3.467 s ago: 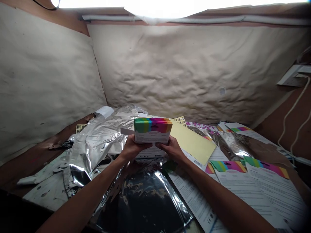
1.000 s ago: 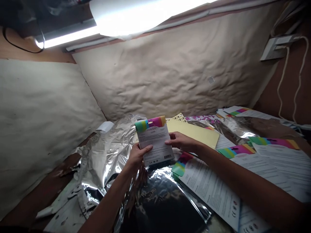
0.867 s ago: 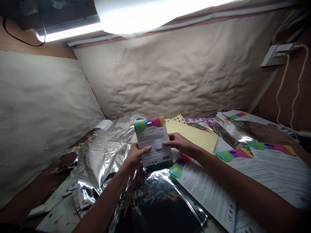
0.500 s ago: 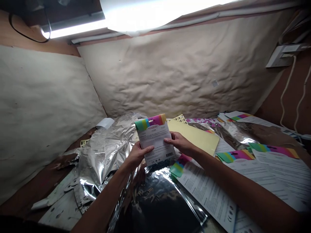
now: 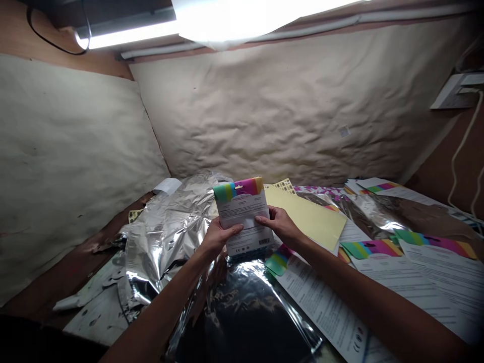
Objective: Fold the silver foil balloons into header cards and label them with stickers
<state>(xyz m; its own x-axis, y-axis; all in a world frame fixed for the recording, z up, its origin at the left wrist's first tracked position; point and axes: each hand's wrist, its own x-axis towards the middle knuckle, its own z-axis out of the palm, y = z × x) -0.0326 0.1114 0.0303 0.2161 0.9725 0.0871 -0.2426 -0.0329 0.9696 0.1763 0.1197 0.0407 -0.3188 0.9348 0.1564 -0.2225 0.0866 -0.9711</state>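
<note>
Both my hands hold a printed cardboard packaging card (image 5: 242,214) upright, its white text side facing me and a rainbow band with a hang hole along the top. My left hand (image 5: 219,236) grips the lower left edge, thumb flat across the front. At the right edge my right hand (image 5: 282,226) pinches it, thumb on the front; the fingers behind are hidden. Right below the card's bottom edge lies a black sheet in a clear, shiny plastic sleeve (image 5: 257,312). Whether the card touches the sleeve I cannot tell.
Crumpled silvery film (image 5: 170,237) covers the left side. To the right lie more rainbow-topped printed cards (image 5: 325,302), a pale yellow sheet (image 5: 306,214) and clear plastic film (image 5: 366,206). A paper-covered wall (image 5: 272,111) stands behind, with a socket box (image 5: 449,93) at right.
The card stays in both hands with almost the same grip. The whole view has shifted slightly, so most things sit a little further right.
</note>
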